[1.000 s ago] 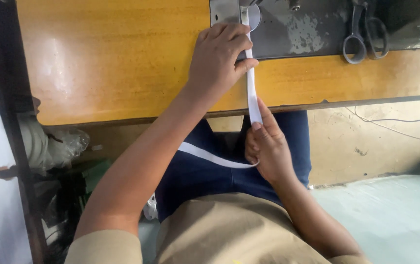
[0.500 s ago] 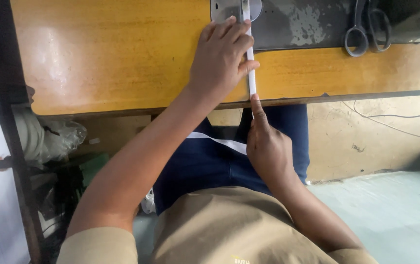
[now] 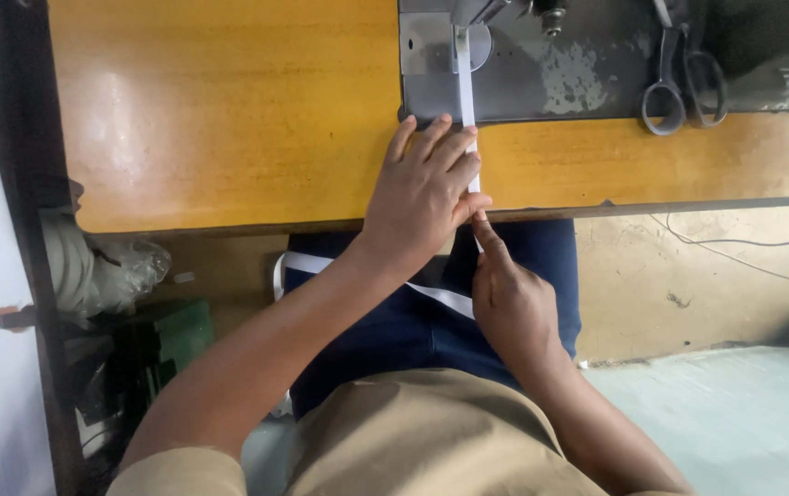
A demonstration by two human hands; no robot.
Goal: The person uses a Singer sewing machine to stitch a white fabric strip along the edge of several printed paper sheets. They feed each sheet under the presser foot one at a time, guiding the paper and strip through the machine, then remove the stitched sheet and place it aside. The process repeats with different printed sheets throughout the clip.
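Left hand (image 3: 422, 197) flat, fingers (image 3: 449, 152) spread slightly apart, pressing white tape strip (image 3: 464, 78) down onto worktop (image 3: 229, 119). Strip runs from fingertips straight ahead onto grey metal machine bed (image 3: 578, 73). Right hand (image 3: 509, 298) just below worktop edge, index finger extended, touching strip at edge beside left thumb; whether other fingers pinch strip, cannot tell. Strip continues back under both hands across lap, over blue trousers (image 3: 413, 331). Scissors (image 3: 683, 78) lie well right of fingers, on machine bed.
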